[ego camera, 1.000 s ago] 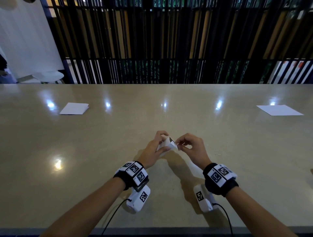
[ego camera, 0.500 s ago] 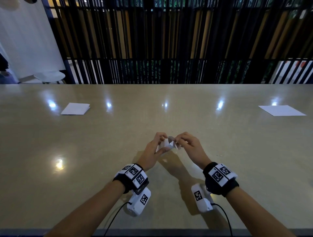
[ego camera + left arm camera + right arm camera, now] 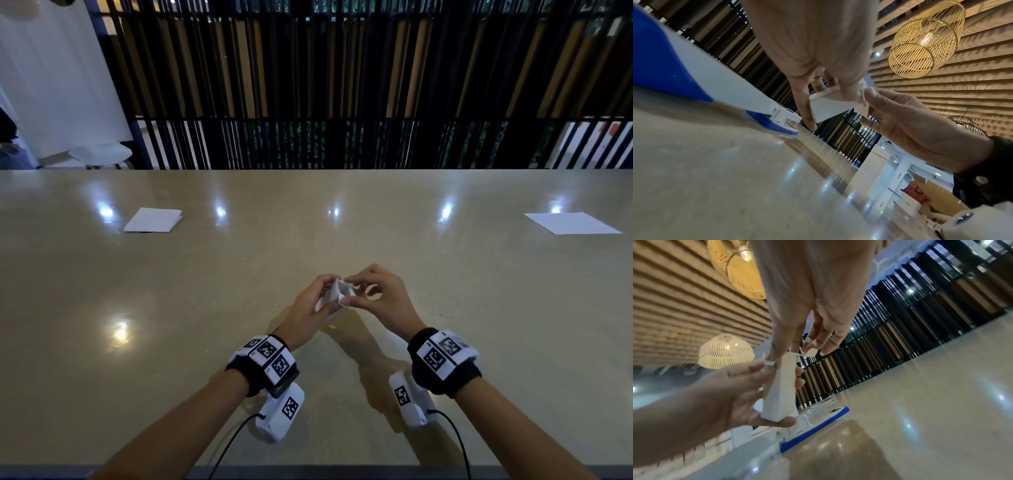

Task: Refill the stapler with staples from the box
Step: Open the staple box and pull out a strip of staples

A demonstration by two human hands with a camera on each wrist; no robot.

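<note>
A small white staple box (image 3: 337, 294) is held up over the middle of the beige table (image 3: 205, 308). My left hand (image 3: 325, 295) grips its body, thumb on one side and fingers on the other. My right hand (image 3: 346, 292) pinches a flap at the box's upper end. In the right wrist view the box (image 3: 781, 394) stands nearly upright with the flap (image 3: 811, 352) by the right fingertips. The blue and white stapler (image 3: 694, 81) lies on the table just below the hands, also in the right wrist view (image 3: 816, 421); the head view hides it. No staples show.
A folded white paper (image 3: 153, 220) lies at the far left of the table and a flat white sheet (image 3: 572, 223) at the far right. A dark slatted screen (image 3: 342, 85) stands behind the far edge. The table's near edge (image 3: 308, 468) runs just below my forearms.
The right hand's fingers have closed in on the box's end and worked at its flap. The box has tipped more upright in the left hand. Both hands stay over the same spot.
</note>
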